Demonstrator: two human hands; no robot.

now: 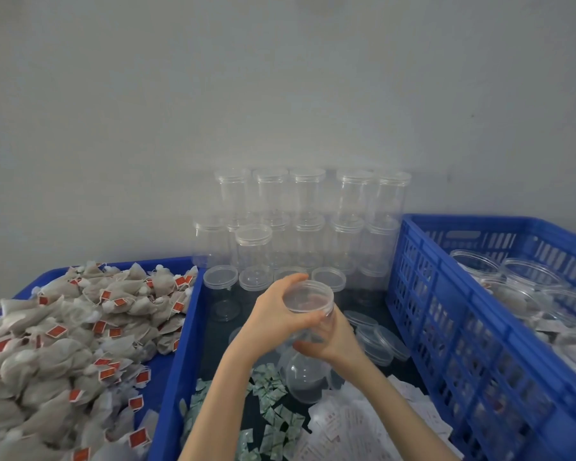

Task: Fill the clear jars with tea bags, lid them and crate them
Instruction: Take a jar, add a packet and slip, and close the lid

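Note:
Above the dark work surface I hold a clear jar (pixel 313 324), empty as far as I can see. My left hand (pixel 276 311) grips the clear lid (pixel 308 296) on its mouth. Lower down, my right hand (pixel 333 341) wraps round the jar's body. A heap of grey tea bags (pixel 64 344) with red tags fills the blue tray (pixel 177 377) on the left. The blue slatted crate (pixel 446 327) on the right holds several lidded jars (pixel 529 284) with tea bags in them.
Stacked empty lidded jars (pixel 306 207) stand against the grey wall. Loose lids (pixel 383 341) lie near the crate. A bare jar (pixel 305 380) lies under my wrists. Small green sachets (pixel 273 414) and white paper slips (pixel 363 424) cover the near surface.

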